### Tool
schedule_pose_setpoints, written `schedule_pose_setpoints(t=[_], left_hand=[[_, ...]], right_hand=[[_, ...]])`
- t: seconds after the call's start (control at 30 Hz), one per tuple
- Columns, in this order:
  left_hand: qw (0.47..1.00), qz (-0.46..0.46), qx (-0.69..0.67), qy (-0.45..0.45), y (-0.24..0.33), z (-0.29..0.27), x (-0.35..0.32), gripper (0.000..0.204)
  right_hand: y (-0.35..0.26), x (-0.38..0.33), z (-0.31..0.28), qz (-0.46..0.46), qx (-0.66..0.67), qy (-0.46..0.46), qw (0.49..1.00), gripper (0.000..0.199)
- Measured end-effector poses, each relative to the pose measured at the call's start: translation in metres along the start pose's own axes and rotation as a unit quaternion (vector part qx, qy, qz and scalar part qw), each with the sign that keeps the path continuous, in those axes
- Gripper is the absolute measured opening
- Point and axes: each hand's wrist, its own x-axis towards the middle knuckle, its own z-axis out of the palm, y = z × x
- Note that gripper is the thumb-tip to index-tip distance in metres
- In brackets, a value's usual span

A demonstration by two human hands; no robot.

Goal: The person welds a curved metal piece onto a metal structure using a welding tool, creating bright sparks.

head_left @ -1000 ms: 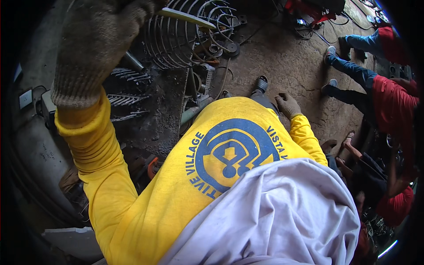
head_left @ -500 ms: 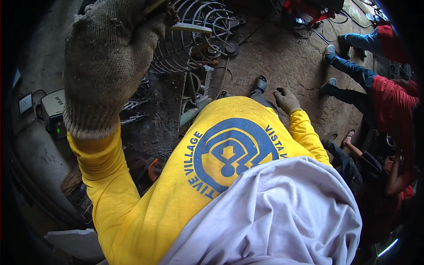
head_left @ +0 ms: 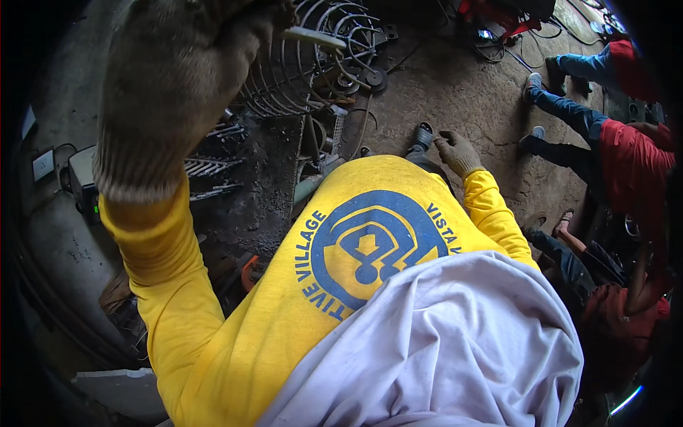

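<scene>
My left hand (head_left: 171,85), in a worn brown knit glove, is raised close to the camera at the upper left. Its fingers are closed at the top edge, partly cut off by the picture. A thin pale flat strip (head_left: 316,37) juts out to the right of them; I cannot tell what it belongs to. Behind it sits a cage-like frame of bent metal rods (head_left: 306,67) over a dark worktable (head_left: 249,199). On the other side, my right hand (head_left: 459,153), also gloved, hangs low beside my body with fingers loosely apart and nothing visible in them.
A box with a green light (head_left: 84,186) stands at the left. Round metal discs (head_left: 373,80) lie beside the rod frame. Cables (head_left: 498,50) run over the floor at the upper right. Several people in red shirts (head_left: 637,160) are at the right.
My left hand has shifted slightly up and left, while the pale strip sits a little to the right. My right hand has moved slightly up and left, its fingers stretched more to the left.
</scene>
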Motion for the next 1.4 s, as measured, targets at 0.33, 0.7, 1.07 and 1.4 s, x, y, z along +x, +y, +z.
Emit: schedule_pose_setpoints(t=[0.33,0.7,1.07,1.4], left_hand=[[0.996,0.053,0.02,-0.075,-0.007,0.008,0.026,0.02],[0.989,0.129,-0.071,-0.016,-0.042,0.024,0.034,0.025],[0.99,0.126,0.052,-0.035,-0.043,0.018,0.006,0.029],[0.993,0.01,-0.082,-0.082,-0.049,0.016,0.005,0.029]], right_hand=[[0.003,-0.005,0.009,0.016,-0.013,-0.001,1.0,0.055],[0.007,-0.014,0.005,0.042,-0.019,-0.01,0.999,0.058],[0.01,0.004,0.002,0.028,-0.024,-0.002,0.999,0.058],[-0.001,0.006,-0.002,0.004,-0.007,0.002,1.0,0.054]])
